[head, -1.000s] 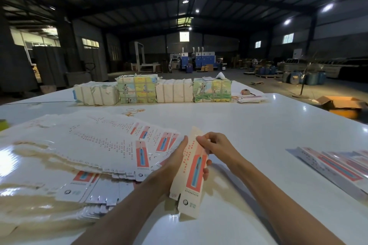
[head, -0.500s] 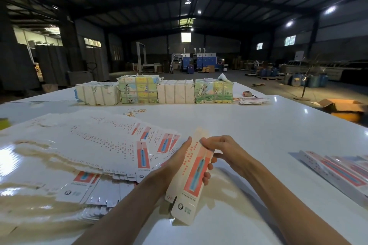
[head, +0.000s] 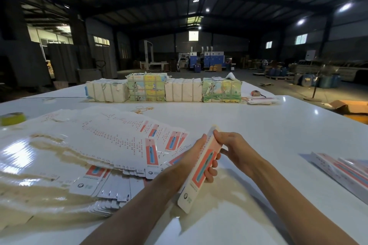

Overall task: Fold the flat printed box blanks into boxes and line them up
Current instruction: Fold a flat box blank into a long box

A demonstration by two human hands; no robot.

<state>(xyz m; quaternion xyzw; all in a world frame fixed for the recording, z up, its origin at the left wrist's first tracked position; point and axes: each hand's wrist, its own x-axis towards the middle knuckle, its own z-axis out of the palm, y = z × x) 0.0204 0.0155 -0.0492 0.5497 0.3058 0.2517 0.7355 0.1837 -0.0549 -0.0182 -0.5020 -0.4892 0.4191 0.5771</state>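
Box blank (head: 201, 167) held by both hands, long axis pointing away

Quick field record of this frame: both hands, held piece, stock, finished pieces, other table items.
left hand: grips box blank from behind, fingers wrapped round its edge
right hand: pinches its upper end
box blank: tilted, held over the white table
flat blanks: fanned stack, left of the hands
folded boxes: lying at right edge
bundles: four in a row, far side
tape roll: far left
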